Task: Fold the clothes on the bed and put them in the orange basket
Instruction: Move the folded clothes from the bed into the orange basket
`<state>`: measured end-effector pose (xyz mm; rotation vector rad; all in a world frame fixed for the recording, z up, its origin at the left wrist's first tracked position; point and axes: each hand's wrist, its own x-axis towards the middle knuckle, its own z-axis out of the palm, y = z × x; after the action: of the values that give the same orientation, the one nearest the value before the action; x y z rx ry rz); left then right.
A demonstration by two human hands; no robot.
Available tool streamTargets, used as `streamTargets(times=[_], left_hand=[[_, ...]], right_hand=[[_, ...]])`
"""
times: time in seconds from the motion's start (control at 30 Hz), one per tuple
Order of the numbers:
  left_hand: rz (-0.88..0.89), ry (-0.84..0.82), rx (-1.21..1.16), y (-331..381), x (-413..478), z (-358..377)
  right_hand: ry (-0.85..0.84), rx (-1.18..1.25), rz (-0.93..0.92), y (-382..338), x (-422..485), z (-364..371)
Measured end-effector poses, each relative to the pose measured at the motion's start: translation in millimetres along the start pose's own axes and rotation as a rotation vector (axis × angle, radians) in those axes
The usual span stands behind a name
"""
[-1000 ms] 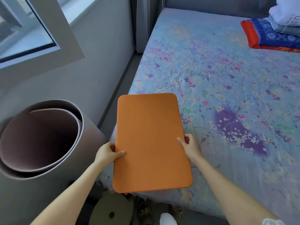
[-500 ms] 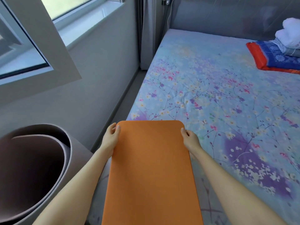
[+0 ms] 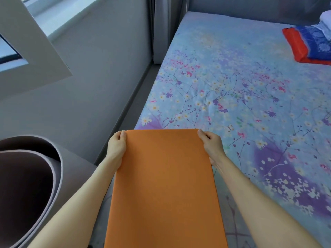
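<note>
A flat orange panel (image 3: 164, 187) with rounded corners fills the lower middle of the view, over the near corner of the bed (image 3: 232, 90). My left hand (image 3: 117, 147) grips its far left corner and my right hand (image 3: 211, 145) grips its far right corner. Folded clothes (image 3: 311, 42) in red, blue and white lie stacked at the bed's far right. No basket shape is recognisable beyond this orange panel.
A large rolled grey mat (image 3: 30, 187) stands at the lower left beside the bed. A grey wall with a window (image 3: 26, 38) runs along the left, and a narrow floor gap (image 3: 132, 104) separates it from the bed. A curtain (image 3: 161, 27) hangs at the far corner.
Both hands slid from the panel's middle sides to its far corners. The panel came closer and lower in view, and the view tilted up along the bed.
</note>
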<state>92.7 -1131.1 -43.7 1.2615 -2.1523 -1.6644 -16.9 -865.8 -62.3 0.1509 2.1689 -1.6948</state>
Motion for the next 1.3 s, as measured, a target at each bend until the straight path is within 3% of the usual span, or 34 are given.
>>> streamTargets(times=[0.13, 0.3, 0.47, 0.6, 0.77, 0.93, 1.07, 1.3], left_hand=[[0.009, 0.001, 0.016, -4.0, 6.8, 0.9], [-0.002, 0.080, 0.109, -9.2, 20.9, 7.6], [-0.072, -0.020, 0.065, 0.4, 1.8, 3.8], [-0.105, -0.041, 0.282, -18.6, -49.8, -18.9], [-0.029, -0.056, 0.396, -76.2, -163.8, -44.3], [-0.175, -0.002, 0.458, -121.6, -238.1, -67.5], [-0.379, -0.049, 0.264, -129.2, -256.6, -57.2], [-0.341, 0.064, 0.348, -119.3, -228.4, -75.9]], right_hand=[[0.037, 0.020, 0.087, -3.8, 9.7, 5.4], [0.048, -0.155, 0.008, -13.3, 14.0, 19.8], [0.000, -0.112, 0.091, -10.4, -13.1, 13.5], [0.020, -0.452, 0.136, 17.0, -97.8, -11.8], [0.099, -0.515, 0.154, 59.7, -222.7, -29.4], [0.160, -0.571, 0.129, 78.0, -262.9, -30.0], [0.202, -0.621, 0.096, 88.7, -262.4, -31.9], [0.249, -0.580, 0.173, 80.7, -265.0, -9.6]])
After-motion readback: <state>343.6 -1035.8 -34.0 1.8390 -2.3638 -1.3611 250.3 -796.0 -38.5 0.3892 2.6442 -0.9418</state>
